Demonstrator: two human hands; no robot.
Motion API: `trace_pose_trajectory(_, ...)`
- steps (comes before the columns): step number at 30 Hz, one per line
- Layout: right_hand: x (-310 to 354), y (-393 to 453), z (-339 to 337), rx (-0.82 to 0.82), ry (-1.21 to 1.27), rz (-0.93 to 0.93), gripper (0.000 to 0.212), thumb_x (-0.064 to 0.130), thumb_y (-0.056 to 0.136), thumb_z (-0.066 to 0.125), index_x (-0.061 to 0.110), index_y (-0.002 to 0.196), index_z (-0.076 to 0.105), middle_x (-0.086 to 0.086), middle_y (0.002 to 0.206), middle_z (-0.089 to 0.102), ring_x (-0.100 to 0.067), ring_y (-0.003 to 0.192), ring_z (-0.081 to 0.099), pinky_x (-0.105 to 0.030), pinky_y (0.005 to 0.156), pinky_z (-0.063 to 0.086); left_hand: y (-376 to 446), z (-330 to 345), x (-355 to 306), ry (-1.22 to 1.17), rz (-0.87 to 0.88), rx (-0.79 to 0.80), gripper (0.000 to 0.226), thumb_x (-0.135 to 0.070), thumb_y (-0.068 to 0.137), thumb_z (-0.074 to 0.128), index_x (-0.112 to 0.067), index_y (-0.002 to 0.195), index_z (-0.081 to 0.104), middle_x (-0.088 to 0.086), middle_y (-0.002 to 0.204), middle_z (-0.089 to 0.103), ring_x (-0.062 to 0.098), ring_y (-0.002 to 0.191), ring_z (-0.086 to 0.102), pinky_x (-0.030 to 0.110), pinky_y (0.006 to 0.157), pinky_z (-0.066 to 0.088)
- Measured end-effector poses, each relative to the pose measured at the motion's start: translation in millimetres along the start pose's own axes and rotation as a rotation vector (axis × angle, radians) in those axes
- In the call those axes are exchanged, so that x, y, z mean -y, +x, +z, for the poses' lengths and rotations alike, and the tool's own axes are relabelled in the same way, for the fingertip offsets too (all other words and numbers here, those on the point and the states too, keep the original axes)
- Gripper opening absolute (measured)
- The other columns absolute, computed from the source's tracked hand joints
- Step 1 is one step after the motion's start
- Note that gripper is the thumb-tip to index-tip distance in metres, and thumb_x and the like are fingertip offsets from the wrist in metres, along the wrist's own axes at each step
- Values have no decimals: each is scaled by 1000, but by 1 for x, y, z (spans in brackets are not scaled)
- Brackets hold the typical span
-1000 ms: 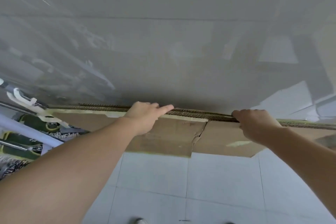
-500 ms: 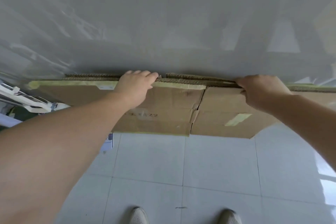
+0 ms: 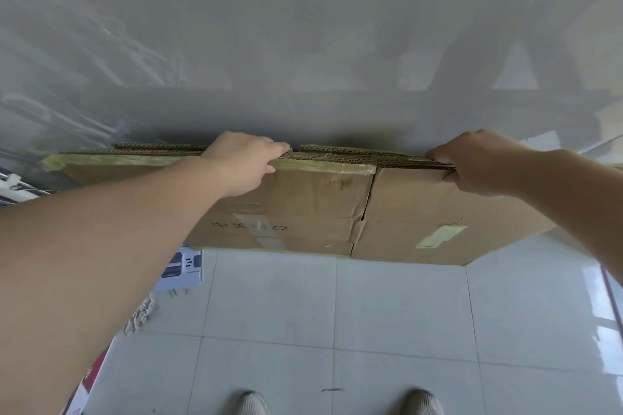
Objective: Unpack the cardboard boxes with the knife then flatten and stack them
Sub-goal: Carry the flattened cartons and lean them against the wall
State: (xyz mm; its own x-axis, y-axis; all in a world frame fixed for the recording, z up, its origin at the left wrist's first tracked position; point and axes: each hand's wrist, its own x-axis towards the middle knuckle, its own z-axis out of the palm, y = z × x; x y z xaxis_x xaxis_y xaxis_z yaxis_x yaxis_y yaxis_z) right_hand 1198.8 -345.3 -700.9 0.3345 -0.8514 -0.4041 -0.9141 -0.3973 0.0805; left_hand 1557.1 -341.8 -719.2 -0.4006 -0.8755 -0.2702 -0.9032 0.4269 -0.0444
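Flattened cardboard boxes (image 3: 303, 209), brown with yellowed tape and handwritten marks, stand on edge against a grey wall (image 3: 303, 44). Several corrugated layers; exact count unclear. Left hand (image 3: 244, 162) and right hand (image 3: 482, 162) each grip their top edge.

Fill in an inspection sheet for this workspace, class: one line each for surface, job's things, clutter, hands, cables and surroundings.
Surface: glossy pale tiled floor, bare in the middle.
Job's things: flattened cardboard boxes standing on edge against the wall, yellowish tape along the top edge, handwriting on the front; no knife seen.
Clutter: white printed box on the floor at left; pale chain-like cord beside it; red-and-white item at lower left.
Hands: left hand and right hand each grip the cardboard's top edge.
Cables: nothing seen.
Surroundings: grey wall with clear plastic sheeting at left; the person's two shoes below.
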Motion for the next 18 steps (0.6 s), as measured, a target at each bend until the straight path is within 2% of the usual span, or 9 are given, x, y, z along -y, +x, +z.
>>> trace_pose_trajectory(4,-2,2,6,72,67,-17,33,24,88,60,34,119,61,-1,101,65,-26,94,56,-32,74,46,9,4,0,-47,-22,65,47,-30,97,50,-35,142,39,-7,140,51,23,125,48,30,89,39)
trace_pose_trajectory(7,4,3,20,21,64,30,26,23,93,54,29,118,57,-3,100,63,-28,90,57,-31,69,45,8,14,-7,-25,-54,35,45,-25,98,48,-31,141,39,-3,135,53,25,119,51,31,80,41)
trace_pose_trajectory(10,8,3,32,-61,54,6,20,20,95,48,24,113,55,-1,104,64,-28,92,59,-34,73,48,3,22,-12,1,-111,3,41,-23,99,45,-26,140,40,0,131,54,27,112,53,35,76,45)
trace_pose_trajectory(13,8,3,38,-92,32,2,26,15,94,46,22,118,52,-1,108,62,-30,94,59,-36,74,50,4,26,-14,10,-109,-13,40,-24,99,45,-23,139,40,2,128,54,28,111,53,35,76,45)
trace_pose_trajectory(16,10,5,41,-57,60,48,37,8,93,44,19,129,47,-6,112,61,-32,97,59,-36,74,50,6,29,-22,-34,-154,-22,42,-21,98,47,-21,139,39,4,126,54,29,112,50,36,77,44)
trace_pose_trajectory(18,10,7,42,-54,67,85,36,10,94,45,17,129,47,-8,114,61,-33,98,60,-36,74,50,7,31,-25,-36,-164,-40,43,-21,97,51,-19,138,39,5,125,54,29,112,50,36,77,43)
